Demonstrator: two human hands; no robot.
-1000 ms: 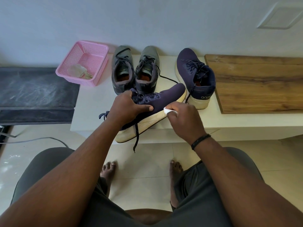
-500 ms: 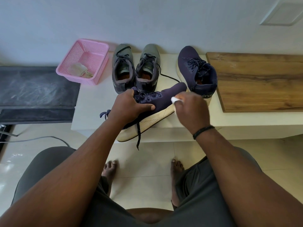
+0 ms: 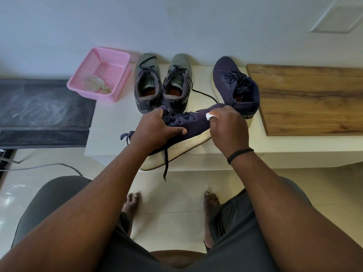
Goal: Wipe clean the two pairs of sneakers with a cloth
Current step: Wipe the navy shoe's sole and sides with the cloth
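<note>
Gripping navy sneaker [image 3: 188, 124] at laces, left hand [image 3: 157, 130] clenched round it, holding it tilted above table [image 3: 110, 134] front edge. Right hand [image 3: 227, 126] pinching white cloth [image 3: 209, 116], pressing it on toe. Other navy sneaker [image 3: 233, 83] sitting at 1 o'clock, grey pair [image 3: 163, 83] at 12.

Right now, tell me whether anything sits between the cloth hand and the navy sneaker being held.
Nothing visible does. The right hand presses the white cloth straight onto the toe of the navy sneaker, which the left hand grips by the laced upper. The other navy sneaker stands behind, apart from the contact.
</note>
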